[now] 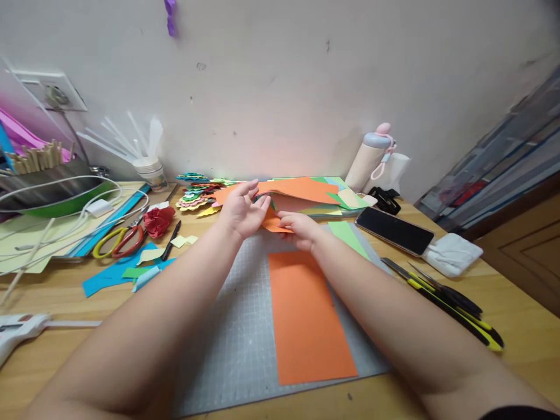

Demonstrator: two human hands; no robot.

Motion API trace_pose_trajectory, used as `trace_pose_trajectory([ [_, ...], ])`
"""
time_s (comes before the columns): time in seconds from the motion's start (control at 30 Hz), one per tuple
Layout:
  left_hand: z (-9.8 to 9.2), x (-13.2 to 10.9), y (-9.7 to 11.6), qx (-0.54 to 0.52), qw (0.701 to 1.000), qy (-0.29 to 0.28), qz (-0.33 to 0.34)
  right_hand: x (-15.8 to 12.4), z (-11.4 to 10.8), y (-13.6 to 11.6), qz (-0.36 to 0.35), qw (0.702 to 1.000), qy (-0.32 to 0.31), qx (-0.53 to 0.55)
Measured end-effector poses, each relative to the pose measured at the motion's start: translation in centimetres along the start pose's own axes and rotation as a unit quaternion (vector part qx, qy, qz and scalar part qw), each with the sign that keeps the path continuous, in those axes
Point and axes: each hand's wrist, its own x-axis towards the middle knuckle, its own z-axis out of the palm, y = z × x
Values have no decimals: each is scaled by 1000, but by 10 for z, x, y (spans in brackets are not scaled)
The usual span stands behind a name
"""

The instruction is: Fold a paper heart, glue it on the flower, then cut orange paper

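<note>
My left hand point(245, 213) is at the back of the cutting mat, its fingers partly curled around the near edge of a raised sheet of orange paper point(301, 189). Some of its grip is hidden. Close beside it, my right hand point(303, 228) is closed, pinching a small orange paper piece point(272, 221) between thumb and fingers. Under my forearms lies the grey cutting mat point(231, 344), with an orange paper rectangle point(308, 321) flat on it. A light green paper strip point(349, 238) rests at the mat's back right.
On the left lie scissors point(118, 242), crumpled red paper point(158, 221), a black pen point(171, 240), blue scraps point(105, 279) and a glue gun point(21, 332). To the right are a phone point(394, 231), a white charger point(454, 255), a yellow-black cutter point(455, 312) and a bottle point(370, 157).
</note>
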Motion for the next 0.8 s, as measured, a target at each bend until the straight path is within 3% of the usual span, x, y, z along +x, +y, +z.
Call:
trace_pose_trajectory([
  [0.1,-1,-2,1,1,1000,0,-7,12,19,4,20,999,-22,28],
  [0.2,-3,-3,3,0,1000,-6,-14,20,27,7,9,998,-5,63],
  [0.37,-9,-4,4,-7,1000,-19,-24,22,23,6,8,994,34,107],
  [0.57,-18,-2,3,1,999,-16,-28,7,23,9,107,989,18,100],
  [0.8,-24,-5,-5,78,997,-13,-17,11,16,-1,54,994,31,86],
])
